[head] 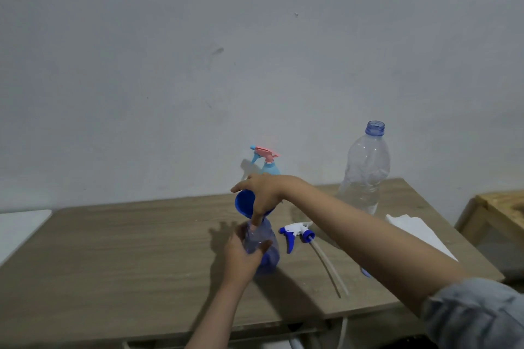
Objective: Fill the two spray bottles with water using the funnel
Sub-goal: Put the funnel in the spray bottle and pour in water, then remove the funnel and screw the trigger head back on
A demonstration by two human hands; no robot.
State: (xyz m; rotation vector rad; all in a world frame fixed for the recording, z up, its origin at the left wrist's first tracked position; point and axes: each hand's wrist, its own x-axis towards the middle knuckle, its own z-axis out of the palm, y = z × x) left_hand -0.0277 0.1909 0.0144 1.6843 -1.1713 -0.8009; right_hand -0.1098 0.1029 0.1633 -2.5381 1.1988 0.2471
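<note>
A clear blue spray bottle stands on the wooden table without its head. My left hand grips its body. My right hand holds a blue funnel tilted over the bottle's neck. The bottle's white and blue spray head with its long tube lies on the table just to the right. A second spray bottle, light blue with a pink trigger, stands behind my right hand, mostly hidden. A large clear water bottle stands uncapped at the back right.
A white cloth or paper lies at the table's right edge. A small blue cap peeks out under my right forearm. A wooden piece of furniture stands to the right, and a white surface to the left.
</note>
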